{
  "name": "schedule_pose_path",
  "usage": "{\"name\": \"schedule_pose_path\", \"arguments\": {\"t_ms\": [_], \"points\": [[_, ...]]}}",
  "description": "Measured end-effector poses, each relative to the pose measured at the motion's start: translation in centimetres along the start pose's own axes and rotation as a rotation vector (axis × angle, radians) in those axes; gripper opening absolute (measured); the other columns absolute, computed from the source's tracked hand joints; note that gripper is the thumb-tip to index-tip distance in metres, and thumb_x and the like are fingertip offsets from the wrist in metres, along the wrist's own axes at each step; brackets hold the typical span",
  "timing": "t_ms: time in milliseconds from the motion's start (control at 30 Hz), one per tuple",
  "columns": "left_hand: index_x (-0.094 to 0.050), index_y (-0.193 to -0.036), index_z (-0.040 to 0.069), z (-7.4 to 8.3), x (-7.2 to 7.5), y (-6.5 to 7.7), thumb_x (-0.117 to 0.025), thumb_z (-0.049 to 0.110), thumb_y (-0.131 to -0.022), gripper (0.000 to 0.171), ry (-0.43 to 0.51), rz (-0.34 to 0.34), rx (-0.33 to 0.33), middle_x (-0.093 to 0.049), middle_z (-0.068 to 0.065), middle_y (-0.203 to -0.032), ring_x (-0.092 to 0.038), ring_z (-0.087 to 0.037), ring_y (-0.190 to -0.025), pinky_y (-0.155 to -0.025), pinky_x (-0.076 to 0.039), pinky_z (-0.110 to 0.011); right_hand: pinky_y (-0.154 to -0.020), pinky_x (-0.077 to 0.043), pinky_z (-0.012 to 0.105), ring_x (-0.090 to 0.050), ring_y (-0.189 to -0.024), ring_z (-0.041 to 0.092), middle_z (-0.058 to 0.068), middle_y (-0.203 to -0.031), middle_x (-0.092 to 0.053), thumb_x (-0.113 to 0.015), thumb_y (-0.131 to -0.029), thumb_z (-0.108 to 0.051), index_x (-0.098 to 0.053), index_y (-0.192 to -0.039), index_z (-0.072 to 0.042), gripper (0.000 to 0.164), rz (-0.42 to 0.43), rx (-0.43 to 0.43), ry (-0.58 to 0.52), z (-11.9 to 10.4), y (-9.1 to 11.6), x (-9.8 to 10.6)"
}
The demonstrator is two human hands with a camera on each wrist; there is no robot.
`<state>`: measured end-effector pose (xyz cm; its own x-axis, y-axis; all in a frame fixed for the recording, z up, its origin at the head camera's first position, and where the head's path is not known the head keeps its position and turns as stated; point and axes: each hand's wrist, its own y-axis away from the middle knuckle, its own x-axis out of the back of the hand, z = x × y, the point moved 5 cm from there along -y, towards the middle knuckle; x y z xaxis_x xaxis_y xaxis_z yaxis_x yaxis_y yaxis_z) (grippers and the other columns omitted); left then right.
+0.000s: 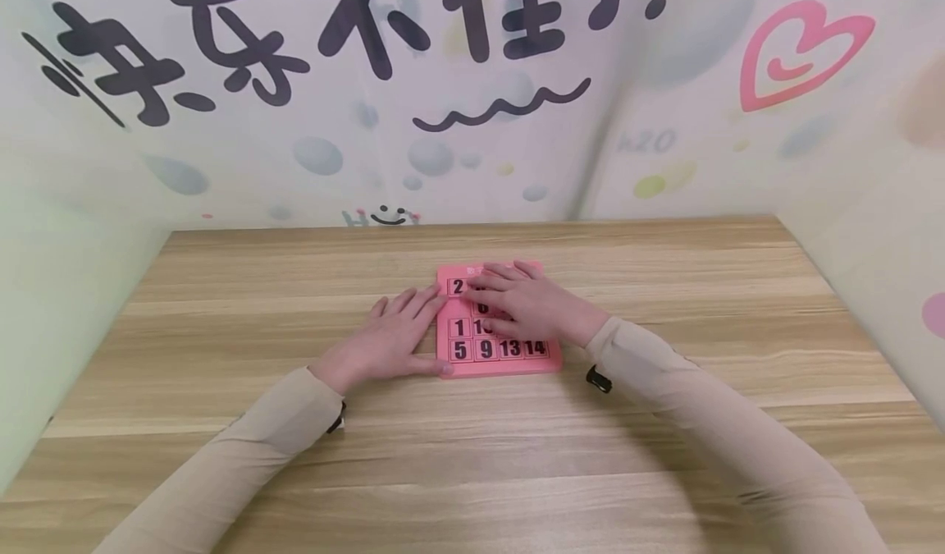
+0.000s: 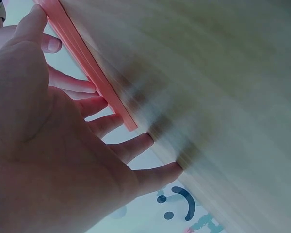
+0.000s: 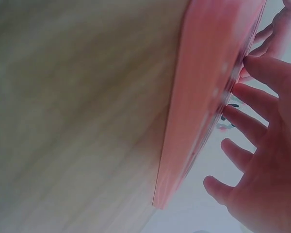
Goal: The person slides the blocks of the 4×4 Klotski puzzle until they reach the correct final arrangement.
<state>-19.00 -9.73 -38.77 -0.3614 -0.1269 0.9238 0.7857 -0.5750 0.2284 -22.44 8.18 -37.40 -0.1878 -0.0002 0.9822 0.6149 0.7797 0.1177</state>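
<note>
A pink number sliding puzzle (image 1: pixel 502 367) lies flat on the table, with black-numbered tiles in a raised frame. Tiles 5, 9, 13 and 14 show along its near row, and tile 2 (image 1: pixel 458 286) sits at the far left corner. My left hand (image 1: pixel 387 336) rests along the puzzle's left side, thumb at the near left corner and fingers extended. Over the right part is my right hand (image 1: pixel 539 306), fingers spread and fingertips at the tiles, hiding several of them. In the right wrist view, the fingertips meet the top of the puzzle's frame (image 3: pixel 199 97).
The wood-grain table (image 1: pixel 472 472) extends around the puzzle on all sides. Behind it stands a white wall (image 1: pixel 251 185) with large dark characters and a pink heart (image 1: pixel 801 53). Side walls border the table at left and right.
</note>
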Motion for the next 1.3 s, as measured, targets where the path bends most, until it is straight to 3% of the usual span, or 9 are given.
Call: {"name": "schedule_pose_path", "arguments": {"t_ms": [500,1300], "points": [[-0.018,-0.155,0.007,0.2,0.2,0.0,-0.059,0.068,-0.083,0.102,0.005,0.0,-0.002,-0.008,-0.011,-0.161,-0.011,-0.041,-0.143,-0.11,-0.011,-0.066,-0.113,-0.018,0.056,-0.028,-0.141,0.029,0.005,-0.15,-0.041,-0.053,-0.099,-0.033,-0.048,-0.144,-0.015,0.049,0.017,0.13,-0.004,-0.9,1.2,0.1],[-0.019,-0.154,0.005,0.1,0.1,0.1,-0.059,0.067,-0.083,0.103,0.006,0.004,-0.013,-0.009,-0.013,-0.161,-0.011,-0.042,-0.143,-0.109,-0.009,-0.066,-0.115,-0.017,0.052,-0.03,-0.14,0.027,0.002,-0.15,-0.04,-0.051,-0.099,-0.036,-0.048,-0.145,-0.02,0.049,-0.005,0.184,-0.007,-2.7,3.3,-0.5]]}}
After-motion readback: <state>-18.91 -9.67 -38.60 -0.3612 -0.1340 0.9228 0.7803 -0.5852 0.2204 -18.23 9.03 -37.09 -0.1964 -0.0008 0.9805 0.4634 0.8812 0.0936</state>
